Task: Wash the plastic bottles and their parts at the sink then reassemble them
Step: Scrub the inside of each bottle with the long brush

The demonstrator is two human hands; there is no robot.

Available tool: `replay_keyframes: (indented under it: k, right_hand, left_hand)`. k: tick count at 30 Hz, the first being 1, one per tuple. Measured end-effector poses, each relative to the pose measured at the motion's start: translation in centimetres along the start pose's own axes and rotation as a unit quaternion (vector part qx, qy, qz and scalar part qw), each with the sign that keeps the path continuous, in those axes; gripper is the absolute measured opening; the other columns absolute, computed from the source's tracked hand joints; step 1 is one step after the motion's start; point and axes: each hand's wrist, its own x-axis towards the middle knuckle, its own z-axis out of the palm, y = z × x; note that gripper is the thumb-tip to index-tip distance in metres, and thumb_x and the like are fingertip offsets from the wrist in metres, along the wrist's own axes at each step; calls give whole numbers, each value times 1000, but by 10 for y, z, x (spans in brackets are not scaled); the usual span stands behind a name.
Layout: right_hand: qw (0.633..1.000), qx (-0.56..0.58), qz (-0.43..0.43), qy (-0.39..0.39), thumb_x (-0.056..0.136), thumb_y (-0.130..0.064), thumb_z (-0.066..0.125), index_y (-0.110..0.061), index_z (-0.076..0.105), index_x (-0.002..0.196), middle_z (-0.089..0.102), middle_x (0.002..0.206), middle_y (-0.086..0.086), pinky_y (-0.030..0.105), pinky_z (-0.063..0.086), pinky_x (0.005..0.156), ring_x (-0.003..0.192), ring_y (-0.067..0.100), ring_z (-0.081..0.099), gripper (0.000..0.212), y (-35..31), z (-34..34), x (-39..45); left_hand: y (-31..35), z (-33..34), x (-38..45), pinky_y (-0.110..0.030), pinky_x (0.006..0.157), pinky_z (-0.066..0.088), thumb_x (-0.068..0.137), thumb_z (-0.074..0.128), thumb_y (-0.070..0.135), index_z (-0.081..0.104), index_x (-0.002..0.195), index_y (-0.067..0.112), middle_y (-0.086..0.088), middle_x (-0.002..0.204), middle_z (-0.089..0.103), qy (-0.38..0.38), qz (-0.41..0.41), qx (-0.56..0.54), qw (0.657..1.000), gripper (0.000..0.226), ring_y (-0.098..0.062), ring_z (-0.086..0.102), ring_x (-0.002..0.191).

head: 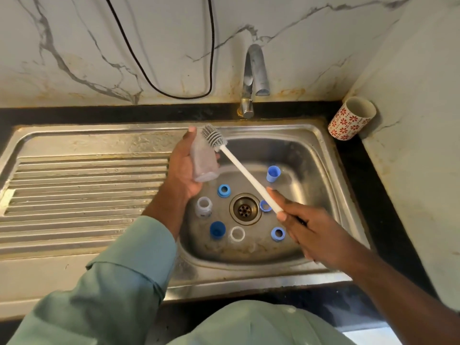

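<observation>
The clear plastic bottle (204, 161) is held over the steel sink (308, 150) at about ten o'clock from the drain (245, 208), the left hand (185, 168) curled round its frosted, cylindrical body so that much of its far side is hidden and its mouth cannot be made out behind the grey ribbed brush head (212, 137). The right hand (311, 232) grips the long white brush handle (249, 176), its lower end buried in the fist. Around the drain lie a small upright bottle (204, 207) at nine o'clock, a translucent ring (237, 234) at six, and blue caps and rings (273, 173), one ring partly hidden behind the handle.
</observation>
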Motion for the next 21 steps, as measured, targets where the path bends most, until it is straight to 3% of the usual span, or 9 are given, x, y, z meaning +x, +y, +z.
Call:
replay_keyframes:
  k: [3, 7, 10, 14, 16, 19, 21]
  right_hand:
    - [999, 24, 15, 18, 101, -30, 48, -59, 43, 135, 38, 58, -1, 26, 39, 41, 42, 14, 36, 45, -2, 3, 9]
    - [998, 53, 37, 3, 101, -29, 48, -54, 46, 136, 41, 62, 3, 27, 40, 40, 42, 12, 36, 43, -4, 7, 2]
    - [997, 68, 45, 8, 102, -28, 47, -50, 46, 138, 43, 62, 4, 25, 40, 38, 41, 10, 37, 42, -10, 10, 3]
    - [998, 49, 36, 15, 102, -27, 46, -50, 44, 139, 42, 61, 3, 24, 40, 39, 41, 10, 36, 43, -14, 9, 3]
    - [998, 46, 36, 8, 102, -26, 46, -53, 43, 138, 42, 63, 5, 24, 39, 38, 42, 10, 36, 45, -16, 4, -4]
    - [998, 40, 40, 15, 102, -27, 45, -53, 44, 138, 45, 63, 6, 25, 40, 39, 41, 12, 39, 44, -18, -2, 3]
    - [999, 32, 41, 12, 102, -27, 45, -52, 42, 139, 46, 62, 2, 24, 40, 40, 41, 12, 40, 45, -16, 0, 4]
  left_hand:
    - [-7, 9, -5, -38, 75, 57, 83, 66, 52, 59, 128, 11, -10, 109, 63, -32, -3, -8, 999, 61, -21, 63, 89]
    - [5, -1, 4, -42, 83, 57, 79, 72, 52, 61, 118, 11, -9, 100, 66, -11, 14, -88, 996, 57, -22, 64, 92]
    - [-1, 3, 0, -55, 92, 53, 82, 71, 56, 56, 135, 8, -16, 119, 63, -14, -2, -22, 1000, 73, -32, 61, 110]
    - [9, 11, -6, -34, 65, 57, 82, 71, 44, 59, 120, 10, -6, 88, 65, 35, 3, -65, 997, 52, -20, 64, 78]
    - [13, 11, -4, -33, 62, 56, 82, 71, 42, 56, 131, 13, -8, 97, 62, 41, 9, -77, 996, 59, -20, 64, 78]
    - [5, 22, -10, -35, 63, 56, 93, 61, 43, 57, 128, 17, -9, 102, 60, 46, -7, -34, 998, 44, -22, 63, 84]
    - [6, 27, -10, -32, 62, 57, 97, 55, 40, 57, 124, 14, -9, 96, 65, 116, -5, -81, 990, 38, -22, 67, 84]
